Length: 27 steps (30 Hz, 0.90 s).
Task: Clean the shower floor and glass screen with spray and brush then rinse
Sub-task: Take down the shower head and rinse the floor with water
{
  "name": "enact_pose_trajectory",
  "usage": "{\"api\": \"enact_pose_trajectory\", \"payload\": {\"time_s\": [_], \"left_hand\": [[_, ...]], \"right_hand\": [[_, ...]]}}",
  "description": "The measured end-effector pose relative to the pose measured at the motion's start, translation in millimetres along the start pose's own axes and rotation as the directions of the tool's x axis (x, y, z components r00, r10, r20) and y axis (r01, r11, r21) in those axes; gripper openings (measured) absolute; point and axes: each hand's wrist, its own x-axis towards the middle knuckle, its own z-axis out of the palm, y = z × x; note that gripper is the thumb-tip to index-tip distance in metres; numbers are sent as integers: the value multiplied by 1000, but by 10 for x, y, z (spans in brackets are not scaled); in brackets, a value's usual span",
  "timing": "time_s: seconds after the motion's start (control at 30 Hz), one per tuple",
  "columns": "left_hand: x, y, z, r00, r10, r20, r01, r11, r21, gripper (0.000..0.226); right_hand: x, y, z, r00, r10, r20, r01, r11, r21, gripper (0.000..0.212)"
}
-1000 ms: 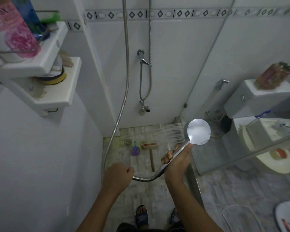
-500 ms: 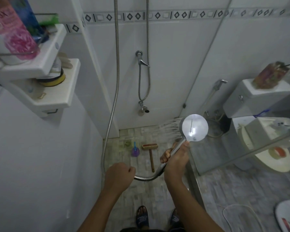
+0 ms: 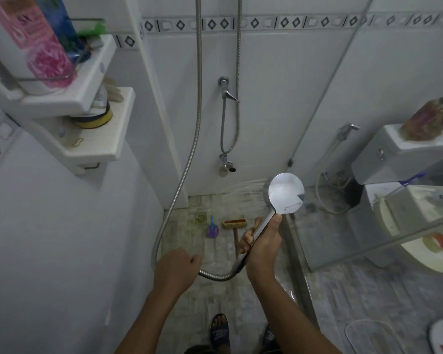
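Note:
My right hand point(image 3: 262, 245) grips the handle of a chrome shower head point(image 3: 286, 192), whose round back faces me. Water sprays from it leftward over the far part of the shower floor point(image 3: 189, 254). My left hand point(image 3: 175, 268) grips the metal hose point(image 3: 189, 139) where it bends below the handle. A wooden scrub brush point(image 3: 234, 226) lies on the wet floor next to a small purple spray bottle point(image 3: 212, 229). The glass screen point(image 3: 343, 233) stands just right of my right hand.
A floor drain point(image 3: 200, 217) sits at the far left corner. A wall tap point(image 3: 225, 92) and second hose hang on the back wall. Two shelves point(image 3: 97, 134) with bottles jut out at upper left. A toilet point(image 3: 407, 180) stands behind the glass. My sandalled feet point(image 3: 219, 330) are below.
The shower head has shifted slightly left and up, and its spray now points more level toward the back wall. Both hands keep their grip.

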Motion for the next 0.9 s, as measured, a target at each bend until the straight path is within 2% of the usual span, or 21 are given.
{"api": "enact_pose_trajectory", "payload": {"time_s": [0.2,0.63,0.7,0.9], "left_hand": [[-53,-201,-33,997,-76,-23,76,997,-35,55],[-181,-506,-87,991,-118,-69,115,992,-44,57],[-192,-540,-85,988,-136,-73,132,990,-58,56],[-238,-644,-49,980,-188,-68,184,981,-68,55]], "right_hand": [[-25,126,165,997,53,56,-53,999,5,63],[-79,326,416,983,119,142,-118,993,-19,70],[-76,375,436,981,125,149,-121,992,-33,74],[-103,493,453,977,166,134,-160,986,-52,68]]}}
